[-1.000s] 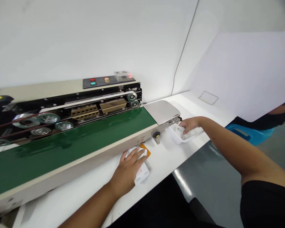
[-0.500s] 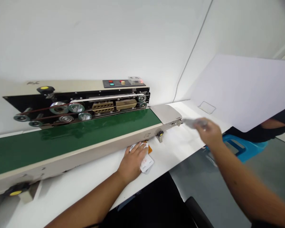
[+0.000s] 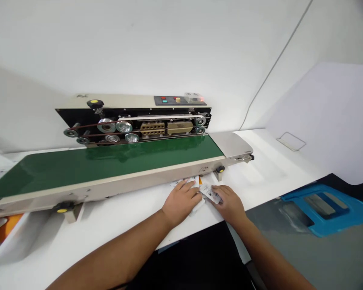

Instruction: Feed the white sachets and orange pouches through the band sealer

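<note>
My left hand [image 3: 181, 202] lies palm down with its fingers stretched over white printed cards [image 3: 194, 182] on the table. Another white card [image 3: 197, 207] peeks out below its fingertips. Just to the right, my right hand [image 3: 231, 204] pinches a small grey-white printed packet [image 3: 210, 193] between thumb and fingers, close to the left fingertips. A bit of orange [image 3: 201, 180] shows behind the packet. What lies beneath my left palm is hidden.
A sealing machine with a green conveyor belt [image 3: 124, 165], metal rollers and a control panel [image 3: 169, 100] stands behind my hands on the white table [image 3: 272, 169]. A blue plastic stool [image 3: 329, 209] stands at the right. Orange and white items [image 3: 6, 227] sit at the left.
My right hand has come back from the machine's right end to beside my left hand, carrying the packet. The view has turned left; my left hand stays on the cards.
</note>
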A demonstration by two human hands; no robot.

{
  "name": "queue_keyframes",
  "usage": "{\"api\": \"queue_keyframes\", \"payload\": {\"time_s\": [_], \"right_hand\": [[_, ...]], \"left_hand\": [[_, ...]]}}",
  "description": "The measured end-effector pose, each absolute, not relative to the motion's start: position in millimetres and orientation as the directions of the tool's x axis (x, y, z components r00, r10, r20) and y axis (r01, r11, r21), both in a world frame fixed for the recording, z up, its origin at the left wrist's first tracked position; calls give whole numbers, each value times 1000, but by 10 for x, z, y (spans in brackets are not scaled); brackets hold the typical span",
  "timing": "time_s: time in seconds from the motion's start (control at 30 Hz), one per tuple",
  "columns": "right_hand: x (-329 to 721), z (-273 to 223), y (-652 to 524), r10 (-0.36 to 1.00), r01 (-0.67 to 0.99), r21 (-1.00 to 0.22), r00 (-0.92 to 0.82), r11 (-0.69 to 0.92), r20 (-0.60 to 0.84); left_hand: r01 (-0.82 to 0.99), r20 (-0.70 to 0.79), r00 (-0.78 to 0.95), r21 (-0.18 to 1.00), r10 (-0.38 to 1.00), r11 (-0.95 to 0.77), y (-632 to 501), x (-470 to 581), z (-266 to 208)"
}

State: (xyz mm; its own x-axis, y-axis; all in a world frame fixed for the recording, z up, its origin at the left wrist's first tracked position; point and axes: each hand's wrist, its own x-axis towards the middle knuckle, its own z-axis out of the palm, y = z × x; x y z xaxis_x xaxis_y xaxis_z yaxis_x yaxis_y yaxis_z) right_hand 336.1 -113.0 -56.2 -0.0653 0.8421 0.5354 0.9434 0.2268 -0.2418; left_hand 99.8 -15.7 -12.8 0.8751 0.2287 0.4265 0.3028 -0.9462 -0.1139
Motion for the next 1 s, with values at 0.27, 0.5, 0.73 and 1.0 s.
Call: {"api": "queue_keyframes", "payload": {"time_s": [0.27,0.5,0.73,1.0], "right_hand": [[3432,-577,-1188,811,815,-512,91,273,578],[3386,-416,-1203,617,96,-969,756,227,220],[3425,123,-1108,708,-181,-947,703,264,63],[3477,815,-872,921,-101,-983,375,154,106]], "left_hand": [[338,352,882,-9,314,-941,-134,1024,-181],[342,322,881,74,347,-937,-73,1039,-226],[329,372,860,117,349,-937,-68,1060,-215],[309,380,863,126,333,-943,-77,1066,-248]]}}
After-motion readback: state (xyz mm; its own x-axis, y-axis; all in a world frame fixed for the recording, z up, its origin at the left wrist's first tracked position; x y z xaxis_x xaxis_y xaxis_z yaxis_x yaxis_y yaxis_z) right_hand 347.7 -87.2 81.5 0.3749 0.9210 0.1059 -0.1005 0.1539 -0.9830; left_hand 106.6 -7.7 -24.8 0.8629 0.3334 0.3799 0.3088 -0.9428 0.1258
